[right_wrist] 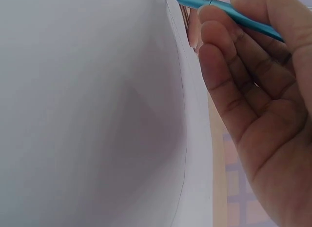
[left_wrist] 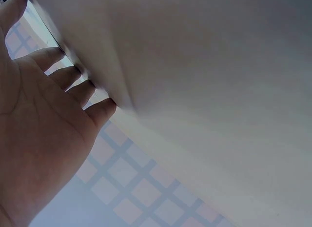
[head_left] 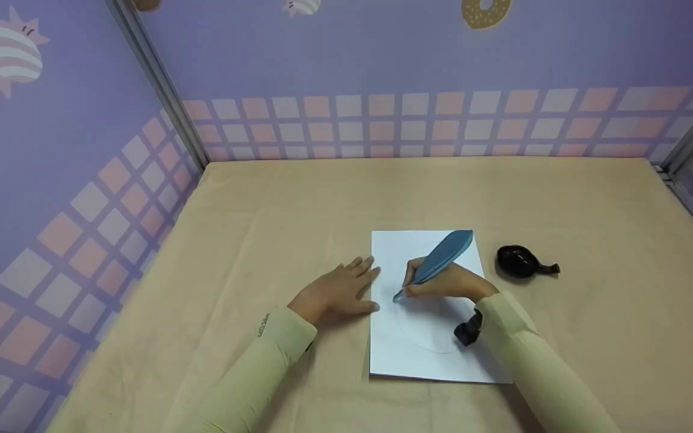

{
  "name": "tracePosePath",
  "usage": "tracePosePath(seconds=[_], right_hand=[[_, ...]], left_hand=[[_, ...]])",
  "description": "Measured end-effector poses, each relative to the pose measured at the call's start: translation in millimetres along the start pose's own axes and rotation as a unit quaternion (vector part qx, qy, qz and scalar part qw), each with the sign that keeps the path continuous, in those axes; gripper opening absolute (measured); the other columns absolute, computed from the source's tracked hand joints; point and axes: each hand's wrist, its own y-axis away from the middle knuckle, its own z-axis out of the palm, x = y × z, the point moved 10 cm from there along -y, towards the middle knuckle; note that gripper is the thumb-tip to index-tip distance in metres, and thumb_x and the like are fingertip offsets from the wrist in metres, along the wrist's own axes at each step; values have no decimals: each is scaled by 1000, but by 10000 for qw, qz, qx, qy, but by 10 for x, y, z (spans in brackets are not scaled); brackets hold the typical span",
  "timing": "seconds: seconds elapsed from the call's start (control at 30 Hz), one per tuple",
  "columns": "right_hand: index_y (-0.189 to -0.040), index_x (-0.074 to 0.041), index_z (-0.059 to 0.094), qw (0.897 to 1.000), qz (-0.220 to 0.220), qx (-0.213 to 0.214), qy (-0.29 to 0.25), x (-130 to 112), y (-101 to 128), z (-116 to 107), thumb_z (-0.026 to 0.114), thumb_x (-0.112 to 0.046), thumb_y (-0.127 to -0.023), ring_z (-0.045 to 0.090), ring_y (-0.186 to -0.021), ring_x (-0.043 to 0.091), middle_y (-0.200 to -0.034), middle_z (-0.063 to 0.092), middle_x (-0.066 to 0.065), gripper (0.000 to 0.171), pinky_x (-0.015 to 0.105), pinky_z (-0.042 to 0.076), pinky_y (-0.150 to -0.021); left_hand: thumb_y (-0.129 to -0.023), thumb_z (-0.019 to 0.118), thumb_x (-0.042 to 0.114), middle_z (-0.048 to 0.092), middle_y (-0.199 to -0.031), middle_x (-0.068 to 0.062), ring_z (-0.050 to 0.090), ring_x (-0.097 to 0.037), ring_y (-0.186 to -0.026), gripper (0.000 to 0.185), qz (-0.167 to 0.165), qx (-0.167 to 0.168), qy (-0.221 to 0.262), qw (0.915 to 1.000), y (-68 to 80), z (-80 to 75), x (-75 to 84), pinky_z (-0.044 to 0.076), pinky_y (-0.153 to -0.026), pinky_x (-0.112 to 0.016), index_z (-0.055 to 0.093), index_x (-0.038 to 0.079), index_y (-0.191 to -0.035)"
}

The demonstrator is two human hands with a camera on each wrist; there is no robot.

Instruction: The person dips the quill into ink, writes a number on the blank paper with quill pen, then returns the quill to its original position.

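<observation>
My right hand [head_left: 447, 281] pinches a blue feather-shaped pen [head_left: 444, 255] between thumb and fingers, its plume slanting up to the right. The pen's tip is down at a sheet of white paper [head_left: 394, 355]. In the right wrist view the teal barrel of the pen [right_wrist: 243, 19] shows, and a thin curved pencil-like line [right_wrist: 184, 119] runs along the paper. My left hand [head_left: 343, 291] rests on the table, fingers spread, fingertips at the paper's left edge. The left wrist view shows the palm [left_wrist: 44, 124] with fingertips on the tabletop side.
A black, shiny, round balloon-like thing [head_left: 517, 261] with a narrow neck lies on the table to the right of the paper. A beige cloth [head_left: 298, 204] covers the table. Purple walls with pink and white squares [head_left: 381, 129] stand at the back and left.
</observation>
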Motion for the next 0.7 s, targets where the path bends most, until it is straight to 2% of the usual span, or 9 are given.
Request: tracePosePath(seconds=[0.17, 0.53, 0.7], right_hand=[[-90, 1, 68, 10000, 32, 61, -11, -53, 31, -9, 73, -5, -80, 54, -70, 4, -88, 70, 11, 12, 18, 44, -69], [-86, -6, 69, 9995, -149, 191, -178, -16, 44, -66, 73, -9, -81, 57, -71, 6, -85, 71, 3, 7, 21, 48, -71], [-86, -7, 69, 9993, -198, 270, -182, -34, 69, -109, 73, -10, -82, 58, -72, 7, -87, 72, 5, 6, 21, 48, -71]], left_hand=[[-94, 45, 60, 3, -163, 1, 3, -21, -151, 80, -7, -13, -21, 10000, 14, -4, 9, 12, -122, -44, 14, 21, -156], [-94, 45, 60, 4, -163, 0, 3, -22, -151, 79, 19, -34, 22, 10000, 33, -28, 30, 13, -122, -46, 14, 20, -156], [-94, 45, 59, 4, -163, -1, 3, -22, -151, 79, 16, -10, 25, 10000, 26, -22, 22, 13, -122, -46, 15, 20, -156]])
